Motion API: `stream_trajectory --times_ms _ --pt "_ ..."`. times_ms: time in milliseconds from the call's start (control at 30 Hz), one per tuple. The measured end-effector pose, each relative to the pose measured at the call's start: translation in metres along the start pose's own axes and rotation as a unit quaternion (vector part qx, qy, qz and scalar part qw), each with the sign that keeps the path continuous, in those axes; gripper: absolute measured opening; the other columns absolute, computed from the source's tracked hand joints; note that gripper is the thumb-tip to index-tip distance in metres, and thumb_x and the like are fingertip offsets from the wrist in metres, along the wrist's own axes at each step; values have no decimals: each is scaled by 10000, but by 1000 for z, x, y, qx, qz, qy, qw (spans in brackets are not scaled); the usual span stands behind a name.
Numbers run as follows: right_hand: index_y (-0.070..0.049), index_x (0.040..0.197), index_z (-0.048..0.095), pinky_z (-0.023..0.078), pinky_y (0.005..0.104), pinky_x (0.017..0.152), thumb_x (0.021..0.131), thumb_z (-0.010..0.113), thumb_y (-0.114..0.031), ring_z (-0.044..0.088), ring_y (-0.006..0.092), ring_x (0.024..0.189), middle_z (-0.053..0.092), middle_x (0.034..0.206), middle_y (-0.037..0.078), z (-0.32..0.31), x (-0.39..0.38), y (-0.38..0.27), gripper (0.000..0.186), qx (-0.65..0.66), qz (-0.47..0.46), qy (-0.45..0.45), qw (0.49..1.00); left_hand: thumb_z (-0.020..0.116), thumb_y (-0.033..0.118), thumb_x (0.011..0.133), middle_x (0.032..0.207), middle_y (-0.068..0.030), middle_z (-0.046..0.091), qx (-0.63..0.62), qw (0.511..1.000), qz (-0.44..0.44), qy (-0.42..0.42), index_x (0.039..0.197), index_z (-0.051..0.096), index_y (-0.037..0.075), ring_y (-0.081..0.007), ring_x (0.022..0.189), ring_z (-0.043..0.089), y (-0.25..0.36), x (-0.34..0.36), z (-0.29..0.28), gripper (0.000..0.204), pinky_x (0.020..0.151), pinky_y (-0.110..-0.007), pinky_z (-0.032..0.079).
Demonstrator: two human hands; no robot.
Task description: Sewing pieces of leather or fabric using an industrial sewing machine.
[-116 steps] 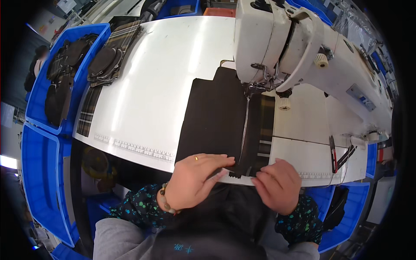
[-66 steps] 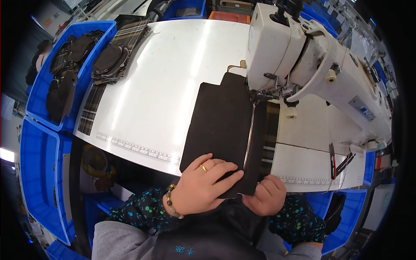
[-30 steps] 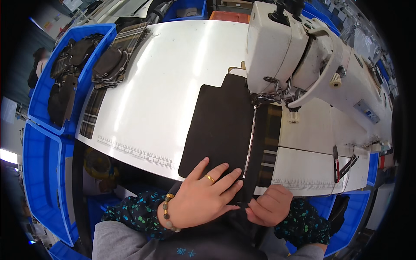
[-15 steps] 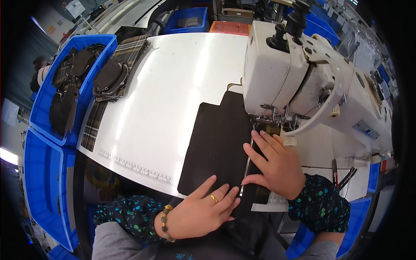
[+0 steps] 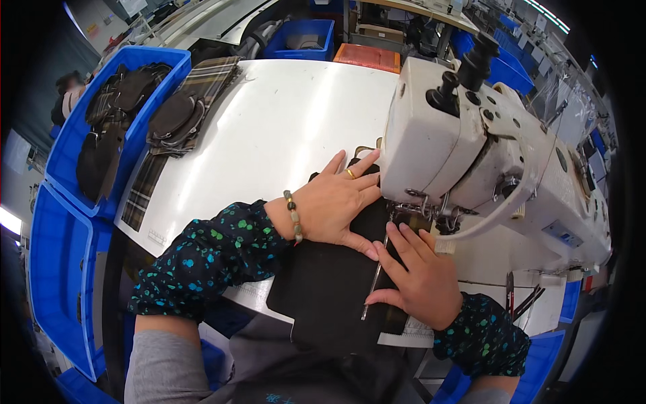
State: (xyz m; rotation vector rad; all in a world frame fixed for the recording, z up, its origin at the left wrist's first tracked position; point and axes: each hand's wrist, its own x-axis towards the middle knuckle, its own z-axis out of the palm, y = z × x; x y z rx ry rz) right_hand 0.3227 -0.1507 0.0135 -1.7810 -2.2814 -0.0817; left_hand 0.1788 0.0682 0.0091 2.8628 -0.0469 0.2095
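A dark brown fabric panel [image 5: 316, 283] lies on the white sewing table, its far part beside the sewing machine's needle area. My left hand [image 5: 330, 205] rests on the panel's far part with fingers spread, beside the machine head. Flat on the work, my right hand [image 5: 424, 273] has its fingers stretched toward the presser foot. Between my hands a narrow silvery strip, like a zipper [image 5: 371, 296], runs along the panel from the presser foot toward me. Darker plaid cloth [image 5: 396, 322] shows to its right, partly under my right hand.
The white sewing machine [image 5: 431, 128] stands at the right. Blue bins [image 5: 62, 269] line the left, one holding dark and plaid pieces. A plaid stack with a dark round piece [image 5: 176, 121] lies at the table's far left. Dark-handled tools [image 5: 518, 299] lie at the right.
My left hand has moved from the panel's near edge up to its far part beside the machine. The panel has shifted toward me. My right hand stays flat, slightly nearer me.
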Motion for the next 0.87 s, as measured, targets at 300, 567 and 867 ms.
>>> stream_trajectory --times_ms 300,567,867 --pt "-75 1323 655 503 503 1007 797 701 -638 591 378 1281 576 1415 215 1 1 0 772 -15 -2 -11 1000 669 394 940 1373 -189 611 48 994 7 96 1274 629 -42 -355 1361 529 44 -29 27 550 1155 -486 401" --pt "-46 1337 638 463 523 1053 791 711 -630 580 393 1270 558 1417 243 0 3 1 803 1 -10 -26 1000 712 453 895 1410 -219 572 -35 996 -13 84 1322 589 -81 -360 1361 530 46 -34 20 694 1135 -458 437" --pt "-52 1359 625 430 521 1087 777 730 -625 543 393 1320 526 1462 243 1 1 0 824 5 1 -34 999 736 548 842 1444 -227 544 -15 998 -16 62 1364 547 -94 -366 1394 499 48 -34 22 849 1159 -473 407"
